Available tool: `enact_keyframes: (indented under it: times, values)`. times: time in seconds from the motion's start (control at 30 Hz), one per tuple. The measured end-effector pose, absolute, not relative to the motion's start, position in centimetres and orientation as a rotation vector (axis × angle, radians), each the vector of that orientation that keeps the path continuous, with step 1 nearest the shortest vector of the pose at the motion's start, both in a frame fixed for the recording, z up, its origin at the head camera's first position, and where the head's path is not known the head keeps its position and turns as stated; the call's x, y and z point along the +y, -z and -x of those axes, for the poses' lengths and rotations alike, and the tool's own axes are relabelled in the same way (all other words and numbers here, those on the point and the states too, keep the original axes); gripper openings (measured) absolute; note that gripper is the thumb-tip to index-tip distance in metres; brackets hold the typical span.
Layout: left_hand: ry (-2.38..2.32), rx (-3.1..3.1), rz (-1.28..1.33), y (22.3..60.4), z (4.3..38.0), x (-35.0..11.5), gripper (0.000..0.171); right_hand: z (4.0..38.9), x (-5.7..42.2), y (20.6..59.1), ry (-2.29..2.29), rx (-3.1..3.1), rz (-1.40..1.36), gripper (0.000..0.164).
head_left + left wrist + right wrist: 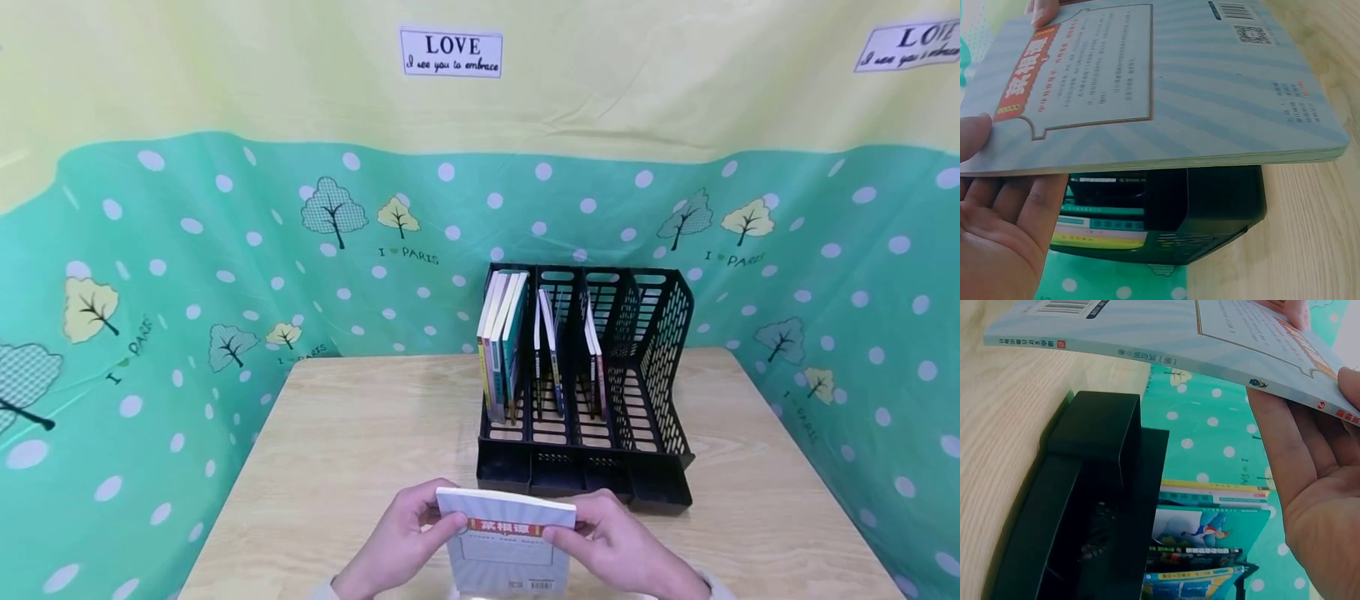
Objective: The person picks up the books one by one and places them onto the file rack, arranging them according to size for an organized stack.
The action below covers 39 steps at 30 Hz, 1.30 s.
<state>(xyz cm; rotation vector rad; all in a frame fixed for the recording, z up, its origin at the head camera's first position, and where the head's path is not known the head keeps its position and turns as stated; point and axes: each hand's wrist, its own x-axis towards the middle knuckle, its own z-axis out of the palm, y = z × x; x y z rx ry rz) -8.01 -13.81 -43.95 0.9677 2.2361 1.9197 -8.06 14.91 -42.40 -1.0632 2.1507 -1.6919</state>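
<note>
A thin pale-blue paperback book with a red title banner is held up near the front of the table, its printed cover with a barcode toward the head camera. My left hand grips its left side near the top, thumb on the cover and fingers behind. On the opposite side my right hand pinches it the same way. In the right wrist view the book's spine runs above the right palm. The left wrist view shows the page edges close together.
Beyond the hands stands a black file rack with several slots. Several books fill its left slot, with thinner books in the second and a few slim ones in the third. A patterned green curtain surrounds the wooden table.
</note>
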Motion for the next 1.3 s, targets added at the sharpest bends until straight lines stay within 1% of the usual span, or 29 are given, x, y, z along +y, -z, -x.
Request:
enact_keyframes:
  times: [0.2,0.4,0.6,0.77,0.93,1.03,1.1,1.2,1.3]
  values:
    - [-1.920,2.254,-0.885,44.5,8.6,-13.2,0.018,7.9,15.9,41.7,1.713,2.207,1.026,0.026]
    - [-1.916,2.272,-0.819,45.2,9.6,-12.6,0.011,8.1,17.1,41.2,1.725,2.299,1.094,0.030]
    - [-1.920,2.197,-0.728,46.2,10.7,-12.5,0.014,8.4,18.4,40.4,1.776,2.342,1.124,0.034]
    - [-1.961,2.126,-0.556,47.2,12.0,-12.1,0.019,8.5,19.5,39.8,1.786,2.402,1.138,0.036]
    - [-2.032,2.208,-0.336,48.1,13.5,-11.4,0.020,8.5,20.5,39.5,1.754,2.516,1.051,0.035]
    - [-2.040,2.350,-0.182,48.7,14.5,-10.9,0.025,8.5,21.0,39.3,1.731,2.605,0.997,0.033]
    - [-2.003,2.445,-0.092,49.3,15.0,-10.5,0.032,8.4,21.4,39.1,1.704,2.642,0.967,0.032]
    - [-1.913,2.531,-0.003,50.0,15.9,-9.7,0.045,8.5,21.9,38.4,1.639,2.742,0.903,0.031]
    - [-1.886,2.547,0.046,50.7,16.8,-8.8,0.051,8.8,22.4,37.6,1.569,2.856,0.839,0.030]
